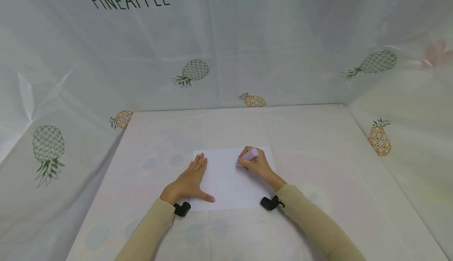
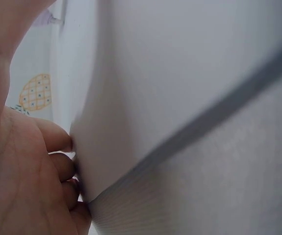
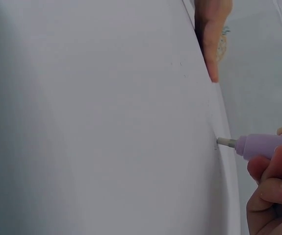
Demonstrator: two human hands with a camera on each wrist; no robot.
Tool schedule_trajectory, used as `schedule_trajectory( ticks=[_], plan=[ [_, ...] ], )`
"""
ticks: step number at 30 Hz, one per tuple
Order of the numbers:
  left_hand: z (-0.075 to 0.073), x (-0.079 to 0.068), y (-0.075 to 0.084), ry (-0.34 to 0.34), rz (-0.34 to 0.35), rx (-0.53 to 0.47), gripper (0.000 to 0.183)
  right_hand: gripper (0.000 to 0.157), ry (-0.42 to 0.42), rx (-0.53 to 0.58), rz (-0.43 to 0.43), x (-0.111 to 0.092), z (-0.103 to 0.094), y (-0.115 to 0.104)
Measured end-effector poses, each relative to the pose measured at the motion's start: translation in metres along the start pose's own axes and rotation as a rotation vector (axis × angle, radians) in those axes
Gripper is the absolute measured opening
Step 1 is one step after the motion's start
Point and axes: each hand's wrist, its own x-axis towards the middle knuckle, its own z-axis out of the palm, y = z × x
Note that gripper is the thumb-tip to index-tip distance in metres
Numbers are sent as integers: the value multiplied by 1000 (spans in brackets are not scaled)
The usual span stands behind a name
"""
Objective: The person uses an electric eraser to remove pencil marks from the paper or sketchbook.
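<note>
A sheet of white paper (image 1: 226,186) lies flat on the table. My left hand (image 1: 189,180) rests on its left side with fingers straight and thumb spread wide; the fingertips bear on the sheet in the left wrist view. My right hand (image 1: 262,168) pinches a thick lavender electric eraser (image 3: 266,147) near the sheet's upper right. Its slim pale tip (image 3: 226,142) meets the paper, with small dark specks around it. More specks (image 3: 182,68) dot the sheet in the right wrist view, where my left hand's finger lies at the paper's far edge.
A pale cloth with faint coloured dots covers the table (image 1: 318,143). Behind and at both sides hangs a white curtain (image 1: 226,37) printed with pineapples. Black wrist cameras (image 1: 182,209) sit by both cuffs, just over the paper's near corners.
</note>
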Motion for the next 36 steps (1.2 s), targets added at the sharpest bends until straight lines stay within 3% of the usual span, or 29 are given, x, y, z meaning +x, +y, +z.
schedule_trajectory(
  ticks=[36],
  plan=[
    [1, -1, 0, 18, 9, -2, 144, 9, -8, -31, 17, 0, 4, -1]
  ],
)
